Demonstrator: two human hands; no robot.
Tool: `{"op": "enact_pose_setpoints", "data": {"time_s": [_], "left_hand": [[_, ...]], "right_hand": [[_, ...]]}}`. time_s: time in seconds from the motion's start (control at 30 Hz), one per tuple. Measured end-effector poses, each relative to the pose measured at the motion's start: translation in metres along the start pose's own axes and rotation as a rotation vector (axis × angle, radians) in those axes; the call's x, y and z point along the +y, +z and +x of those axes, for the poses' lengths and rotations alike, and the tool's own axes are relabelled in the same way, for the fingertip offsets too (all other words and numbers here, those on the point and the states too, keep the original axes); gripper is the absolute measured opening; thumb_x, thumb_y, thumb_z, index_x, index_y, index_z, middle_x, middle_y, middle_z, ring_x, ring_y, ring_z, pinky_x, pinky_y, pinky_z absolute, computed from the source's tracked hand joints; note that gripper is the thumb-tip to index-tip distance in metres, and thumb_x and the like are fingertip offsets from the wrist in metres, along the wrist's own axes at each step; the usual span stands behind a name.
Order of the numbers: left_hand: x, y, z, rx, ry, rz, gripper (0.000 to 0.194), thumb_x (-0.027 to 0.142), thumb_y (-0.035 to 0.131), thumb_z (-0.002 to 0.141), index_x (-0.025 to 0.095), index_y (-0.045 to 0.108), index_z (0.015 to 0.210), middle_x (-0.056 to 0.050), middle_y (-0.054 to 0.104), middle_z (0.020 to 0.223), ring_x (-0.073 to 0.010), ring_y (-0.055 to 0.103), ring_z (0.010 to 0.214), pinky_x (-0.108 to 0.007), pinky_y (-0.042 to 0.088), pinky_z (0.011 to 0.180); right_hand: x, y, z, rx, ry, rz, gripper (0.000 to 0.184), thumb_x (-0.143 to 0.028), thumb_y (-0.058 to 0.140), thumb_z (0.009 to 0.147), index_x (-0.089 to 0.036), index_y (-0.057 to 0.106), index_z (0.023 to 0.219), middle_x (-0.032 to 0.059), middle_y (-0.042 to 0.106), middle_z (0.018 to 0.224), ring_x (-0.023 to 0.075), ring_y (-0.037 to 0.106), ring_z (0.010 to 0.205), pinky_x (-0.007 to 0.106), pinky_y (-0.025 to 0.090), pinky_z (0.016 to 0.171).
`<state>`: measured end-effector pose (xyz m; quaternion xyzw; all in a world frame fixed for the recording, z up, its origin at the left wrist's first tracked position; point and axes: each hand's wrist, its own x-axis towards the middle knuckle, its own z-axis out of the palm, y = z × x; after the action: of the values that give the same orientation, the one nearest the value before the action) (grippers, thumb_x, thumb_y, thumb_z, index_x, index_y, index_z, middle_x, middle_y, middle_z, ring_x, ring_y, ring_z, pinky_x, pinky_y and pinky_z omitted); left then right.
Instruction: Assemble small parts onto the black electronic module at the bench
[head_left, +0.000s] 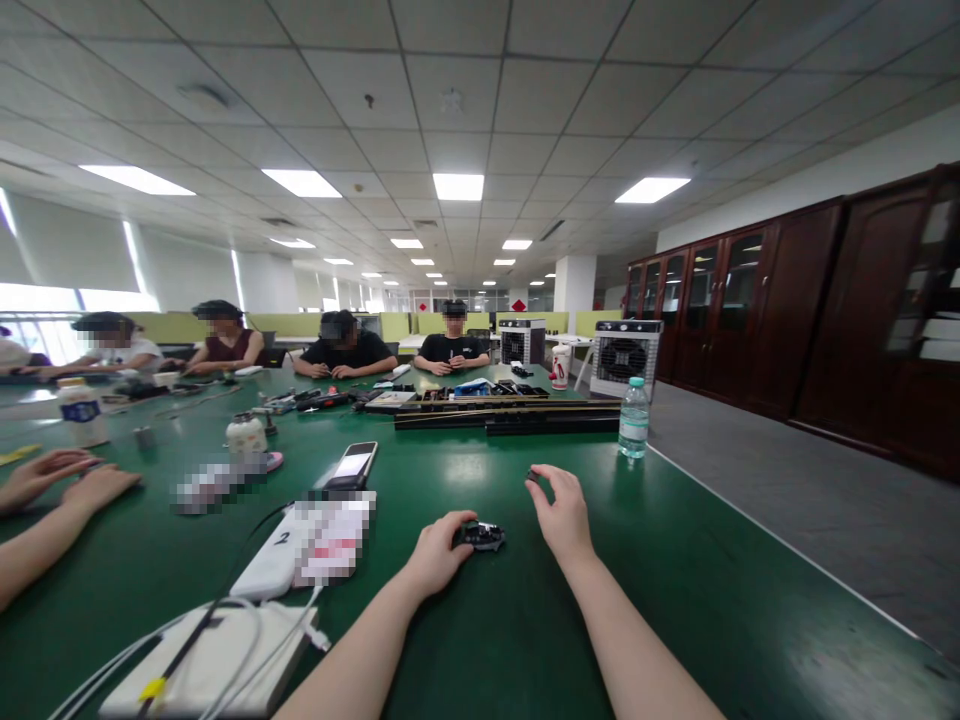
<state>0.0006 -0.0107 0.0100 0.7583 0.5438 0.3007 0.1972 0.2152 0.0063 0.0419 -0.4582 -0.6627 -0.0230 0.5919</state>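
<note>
My left hand [436,555] grips the left end of a small dark oval device with bare inner parts showing, which looks like an opened computer mouse [489,538]. It rests on the green table [480,640]. To the right and a little farther off, my right hand [562,510] is raised above the tabletop, thumb and forefinger pinching a small dark part [532,477]. That part is too small to name. A gap of bare tabletop lies between my two hands.
Left of my arms are a phone [352,466], a white power bank [270,555] and a white box [202,660] with cables. Ahead stand long black strips [555,418] and a water bottle [634,420]. A co-worker's hands [82,485] are at far left; several people sit beyond.
</note>
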Motion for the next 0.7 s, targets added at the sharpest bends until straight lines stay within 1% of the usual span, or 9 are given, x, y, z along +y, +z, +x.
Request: {"op": "enact_pose_setpoints", "data": {"time_s": [0.13,0.23,0.3,0.37,0.43,0.5,0.57,0.7], "left_hand": [[0.001,0.000,-0.001,0.010,-0.004,-0.012,0.046,0.012,0.057,0.070,0.024,0.055,0.115,-0.002,0.061,0.119,-0.0192,0.055,0.110,-0.031,0.039,0.098],[-0.001,0.000,-0.001,0.018,-0.026,-0.013,0.045,0.012,0.058,0.070,0.023,0.055,0.114,-0.002,0.062,0.116,-0.0182,0.058,0.105,-0.029,0.042,0.095],[-0.002,0.000,0.000,0.022,-0.022,-0.019,0.046,0.011,0.058,0.070,0.023,0.055,0.114,-0.002,0.063,0.114,-0.0180,0.058,0.104,-0.028,0.042,0.094],[-0.004,0.001,0.000,0.022,-0.015,-0.022,0.046,0.011,0.058,0.069,0.022,0.056,0.113,-0.002,0.063,0.114,-0.0179,0.058,0.103,-0.028,0.042,0.095],[-0.005,0.001,0.000,0.023,-0.005,-0.017,0.045,0.012,0.059,0.069,0.022,0.056,0.113,-0.002,0.063,0.114,-0.0179,0.058,0.104,-0.028,0.042,0.095],[-0.005,0.001,0.001,0.019,0.008,-0.010,0.044,0.014,0.059,0.071,0.022,0.055,0.113,-0.003,0.064,0.113,-0.0183,0.058,0.105,-0.029,0.042,0.095],[-0.006,0.001,0.001,0.017,0.017,-0.006,0.043,0.015,0.060,0.071,0.021,0.055,0.113,-0.004,0.064,0.113,-0.0187,0.058,0.105,-0.030,0.042,0.095],[-0.008,0.001,0.001,0.024,0.032,-0.011,0.041,0.016,0.060,0.072,0.021,0.055,0.113,-0.004,0.063,0.113,-0.0190,0.058,0.105,-0.030,0.042,0.095]], "right_hand": [[-0.004,0.001,-0.001,-0.038,-0.031,-0.047,0.018,-0.030,0.054,0.081,-0.022,0.064,0.094,0.0070,0.067,0.096,0.0240,0.056,0.096,0.041,0.042,0.088],[-0.004,0.004,-0.004,-0.131,0.003,-0.080,0.020,-0.026,0.057,0.078,-0.022,0.064,0.096,0.0056,0.068,0.098,0.0238,0.056,0.096,0.041,0.041,0.088],[-0.004,0.008,-0.007,-0.257,0.042,-0.100,0.019,-0.024,0.059,0.076,-0.023,0.065,0.094,0.0043,0.068,0.096,0.0240,0.057,0.096,0.041,0.041,0.088],[-0.005,0.011,-0.012,-0.431,0.075,-0.095,0.016,-0.023,0.060,0.074,-0.024,0.067,0.089,0.0032,0.069,0.093,0.0236,0.058,0.094,0.040,0.042,0.087],[-0.008,0.013,-0.016,-0.601,0.098,-0.055,0.017,-0.024,0.062,0.073,-0.024,0.069,0.088,0.0025,0.069,0.090,0.0225,0.059,0.091,0.038,0.044,0.085],[-0.012,0.016,-0.018,-0.688,0.123,-0.004,0.019,-0.028,0.063,0.072,-0.025,0.069,0.090,0.0026,0.069,0.091,0.0211,0.059,0.090,0.035,0.044,0.084],[-0.017,0.019,-0.020,-0.699,0.097,0.046,0.020,-0.026,0.063,0.073,-0.024,0.069,0.091,0.0024,0.069,0.093,0.0198,0.058,0.092,0.034,0.044,0.086],[-0.019,0.025,-0.023,-0.662,-0.016,0.067,0.018,-0.025,0.065,0.073,-0.024,0.069,0.091,0.0030,0.067,0.101,0.0192,0.055,0.098,0.034,0.041,0.090]]}}
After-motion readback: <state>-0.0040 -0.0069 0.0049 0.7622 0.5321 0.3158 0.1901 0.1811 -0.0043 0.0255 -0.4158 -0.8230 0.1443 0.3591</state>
